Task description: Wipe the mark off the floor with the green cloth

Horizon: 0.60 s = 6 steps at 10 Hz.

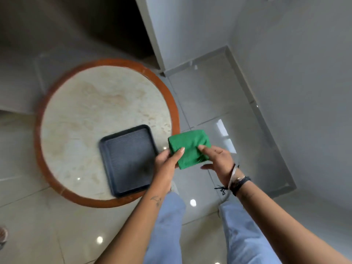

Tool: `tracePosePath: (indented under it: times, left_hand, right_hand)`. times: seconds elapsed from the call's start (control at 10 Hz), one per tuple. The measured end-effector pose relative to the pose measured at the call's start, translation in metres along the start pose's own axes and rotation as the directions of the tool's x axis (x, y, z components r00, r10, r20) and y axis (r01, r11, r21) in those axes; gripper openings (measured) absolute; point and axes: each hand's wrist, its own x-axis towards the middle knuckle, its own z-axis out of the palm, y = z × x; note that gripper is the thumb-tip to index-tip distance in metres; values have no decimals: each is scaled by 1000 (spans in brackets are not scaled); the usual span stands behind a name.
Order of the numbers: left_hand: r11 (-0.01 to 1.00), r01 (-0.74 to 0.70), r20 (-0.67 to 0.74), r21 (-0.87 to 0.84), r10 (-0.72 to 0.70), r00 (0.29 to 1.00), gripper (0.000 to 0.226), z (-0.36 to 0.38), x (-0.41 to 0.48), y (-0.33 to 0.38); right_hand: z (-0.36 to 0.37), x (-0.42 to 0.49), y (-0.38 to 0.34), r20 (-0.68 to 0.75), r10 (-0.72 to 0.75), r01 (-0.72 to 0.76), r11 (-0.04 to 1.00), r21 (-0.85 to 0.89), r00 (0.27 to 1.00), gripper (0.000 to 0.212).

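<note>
A folded green cloth is held in the air just right of the round table, above the glossy tiled floor. My left hand grips its left edge with the thumb on top. My right hand pinches its right side, fingers pressed into the fabric. I see no mark on the floor; reflections of ceiling lights dot the tiles.
A round marble-topped table with an orange-brown rim stands at left, carrying an empty dark tray near its front edge. White walls meet in a corner at right. My legs in light blue trousers stand below. A shoe shows at far left.
</note>
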Motion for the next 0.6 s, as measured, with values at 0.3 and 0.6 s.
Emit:
tracePosePath:
  times: [0.3,0.6]
  left_hand:
    - [882,53,-283,468,93,954,8,-156,4,-24]
    - [497,291,-422,818,174,890,36,-144,1,-17]
  right_hand:
    - [149,24,89,-140,139,-193,832,-520,980,11]
    - [153,10,81,-213,-18,-181,464,-867,977,25]
